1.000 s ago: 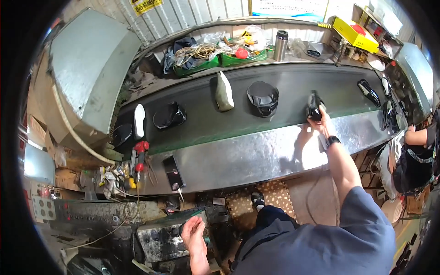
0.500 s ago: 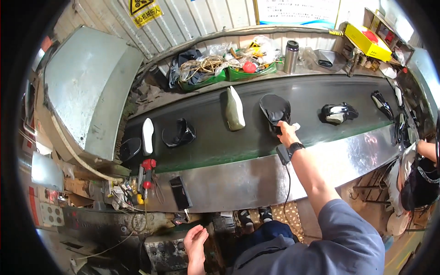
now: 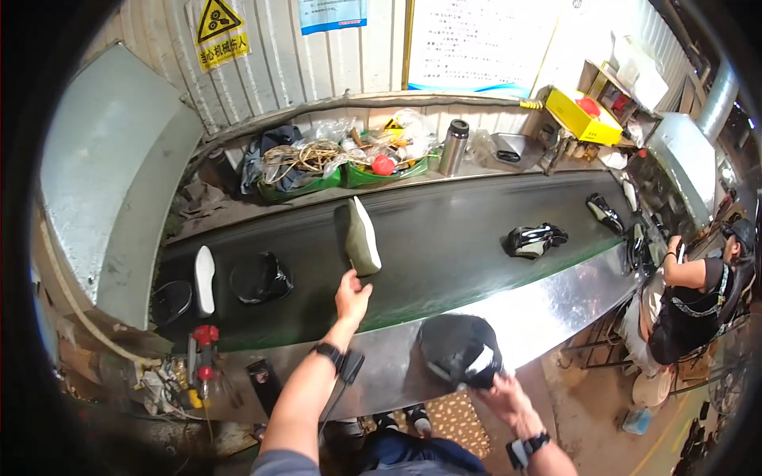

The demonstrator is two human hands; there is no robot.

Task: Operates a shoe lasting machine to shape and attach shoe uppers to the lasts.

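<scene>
At the metal ledge in front of the belt, my right hand [image 3: 508, 403] grips the lower end of a black boot upper [image 3: 456, 345], a wide, floppy piece with a white patch. My left hand [image 3: 353, 300] reaches over the belt, fingers apart, at the near end of an olive shoe last [image 3: 363, 238] with a white underside; whether they touch is hard to tell. Left of it on the belt lie another black upper [image 3: 262, 278], a white sole-shaped piece [image 3: 205, 282] and a dark rounded piece [image 3: 171, 303]. A black-and-white shoe piece [image 3: 536, 240] lies to the right.
A red tool [image 3: 205, 349] and a phone [image 3: 264, 381] lie on the left of the ledge. Behind the belt stand green bins [image 3: 305, 184] of scraps, a steel flask [image 3: 454, 148] and a yellow box [image 3: 583, 117]. Another person [image 3: 698, 293] sits at the far right.
My right hand has lifted the black upper off the belt and brought it back over the ledge. My left hand has risen from below the ledge to the olive last. The view has shifted.
</scene>
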